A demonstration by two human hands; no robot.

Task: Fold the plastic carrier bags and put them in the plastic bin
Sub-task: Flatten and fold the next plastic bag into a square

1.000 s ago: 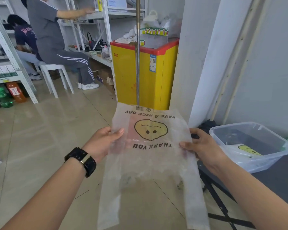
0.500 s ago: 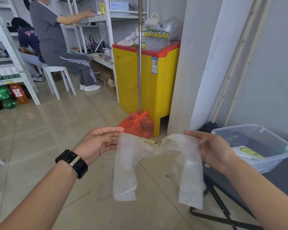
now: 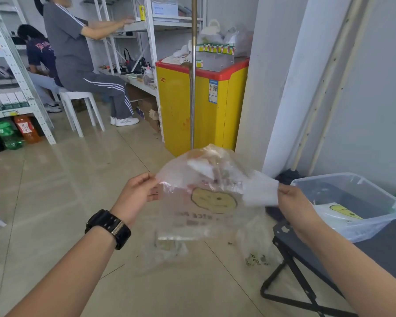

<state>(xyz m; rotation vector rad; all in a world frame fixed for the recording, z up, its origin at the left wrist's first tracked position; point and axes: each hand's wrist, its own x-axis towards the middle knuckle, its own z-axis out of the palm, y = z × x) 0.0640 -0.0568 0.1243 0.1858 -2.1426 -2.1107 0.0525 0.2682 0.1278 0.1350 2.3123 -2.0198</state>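
Note:
A see-through carrier bag [image 3: 212, 202] with a yellow smiley face hangs in the air in front of me, blurred by motion. My left hand [image 3: 137, 195] pinches its left edge and my right hand [image 3: 294, 203] pinches its right edge, stretching it between them. Part of the bag billows up above my hands while the printed body hangs below. The clear plastic bin [image 3: 361, 193] stands on a dark table at the right, close to my right hand. Inside it lies a folded smiley bag [image 3: 340, 212].
A dark folding table [image 3: 375, 252] with black legs carries the bin. A yellow and red chest freezer [image 3: 181, 106] and a metal pole [image 3: 193, 88] stand ahead. Two people sit at white shelving [image 3: 21, 72] far left. Tiled floor lies open to the left.
The bag was turned over: one second ago it was spread with the print upside down, then it was gathered with handles dangling. Now it is stretched wide with the smiley upright.

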